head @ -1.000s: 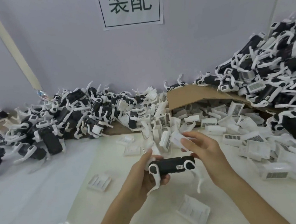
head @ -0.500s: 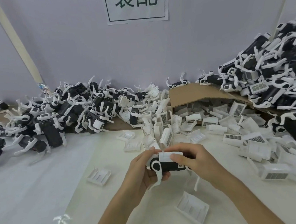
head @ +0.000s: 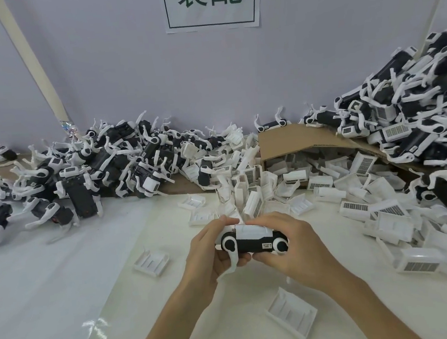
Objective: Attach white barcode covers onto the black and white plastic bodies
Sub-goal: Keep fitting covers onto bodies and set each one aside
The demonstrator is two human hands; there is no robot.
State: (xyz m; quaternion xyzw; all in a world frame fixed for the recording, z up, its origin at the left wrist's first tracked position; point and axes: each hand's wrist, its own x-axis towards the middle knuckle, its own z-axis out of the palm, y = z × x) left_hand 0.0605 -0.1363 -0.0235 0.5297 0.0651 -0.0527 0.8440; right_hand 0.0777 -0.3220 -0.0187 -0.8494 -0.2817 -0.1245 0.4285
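My left hand point(head: 208, 255) and right hand point(head: 297, 248) grip opposite ends of the black and white plastic body point(head: 252, 243), lying left-to-right above the table's point(head: 178, 326) middle, white barcode cover point(head: 252, 229) on top.

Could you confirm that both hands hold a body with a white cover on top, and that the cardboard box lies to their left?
Not quite: the head view shows the cardboard box beyond the hands to the right, not the left. The left hand and right hand do hold the body, with the white cover on top.
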